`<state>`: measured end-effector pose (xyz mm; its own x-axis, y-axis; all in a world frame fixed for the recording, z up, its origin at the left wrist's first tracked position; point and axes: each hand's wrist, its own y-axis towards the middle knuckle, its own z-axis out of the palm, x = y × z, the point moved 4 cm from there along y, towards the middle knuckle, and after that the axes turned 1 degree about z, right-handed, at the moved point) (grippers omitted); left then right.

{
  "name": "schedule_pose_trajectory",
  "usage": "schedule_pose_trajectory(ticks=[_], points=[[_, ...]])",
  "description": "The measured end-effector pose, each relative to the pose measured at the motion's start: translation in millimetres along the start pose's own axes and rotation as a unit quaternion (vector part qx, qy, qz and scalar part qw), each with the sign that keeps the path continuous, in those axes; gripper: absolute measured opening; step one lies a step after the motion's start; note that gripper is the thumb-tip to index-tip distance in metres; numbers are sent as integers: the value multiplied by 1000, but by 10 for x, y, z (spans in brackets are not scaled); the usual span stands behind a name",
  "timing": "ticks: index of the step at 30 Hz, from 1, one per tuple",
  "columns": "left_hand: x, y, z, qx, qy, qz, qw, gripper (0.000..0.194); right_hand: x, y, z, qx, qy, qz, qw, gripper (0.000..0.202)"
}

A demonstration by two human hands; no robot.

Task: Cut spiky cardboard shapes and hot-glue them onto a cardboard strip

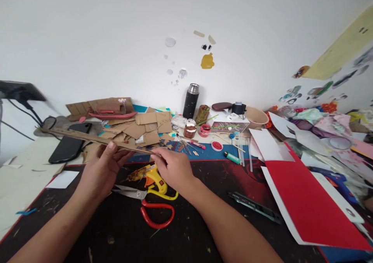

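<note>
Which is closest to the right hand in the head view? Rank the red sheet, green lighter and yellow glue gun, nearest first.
1. Yellow glue gun: just left of the right hand.
2. Green lighter: right of the hand.
3. Red sheet: farther right.

No text, brand or number can be read.

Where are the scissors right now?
In the head view, left of centre: the scissors lie on the dark mat, just on the person's side of the yellow glue gun, blades pointing toward the left hand.
</note>
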<state>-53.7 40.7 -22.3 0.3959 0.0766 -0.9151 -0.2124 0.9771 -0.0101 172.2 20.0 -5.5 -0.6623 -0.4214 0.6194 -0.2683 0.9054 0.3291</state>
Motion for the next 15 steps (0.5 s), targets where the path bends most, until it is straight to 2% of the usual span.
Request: schedule_pose_trajectory(ticks=[15], points=[[-44, 50, -44, -42, -25, -2, 999, 64, -11, 3, -10, -3, -4, 6, 1000, 24]])
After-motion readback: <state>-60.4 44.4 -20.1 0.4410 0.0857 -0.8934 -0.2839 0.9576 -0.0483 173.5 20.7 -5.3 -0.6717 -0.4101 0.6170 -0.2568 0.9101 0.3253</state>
